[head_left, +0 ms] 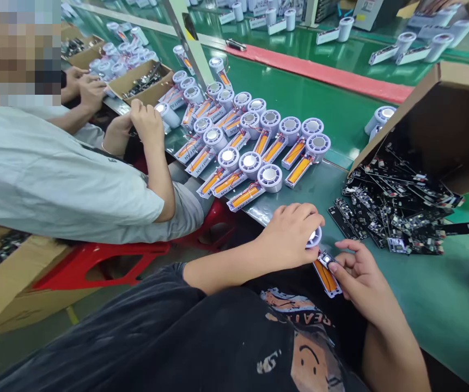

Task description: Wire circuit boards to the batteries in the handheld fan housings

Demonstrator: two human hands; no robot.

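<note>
Held lilac round-headed plastic fan (326, 277): 1. Ctr.-cluster fans (250, 120): approx. 19. Blk rect. circuit bds (385, 204), heaped: uncountable. Flat red strip (324, 71): 1.

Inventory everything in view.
Fan units: about twenty, white/orange, bench centre; others beyond
Held fan unit: one, white/orange, before torso
Circuit boards: uncounted pile, black, right
Held board: one, black, over held unit
Cardboard boxes: at least four, brown, both sides
Workbench: one, green, centre-right
Posts: two, pale, top
Case: one, grey, top right
Pen: one, black, far side
Strip: one, red, beyond fans
Stools: uncounted, red, left
Co-workers: two-plus, pale clothing, left
Left hand: one, on fan
Right hand: one, on board
</note>
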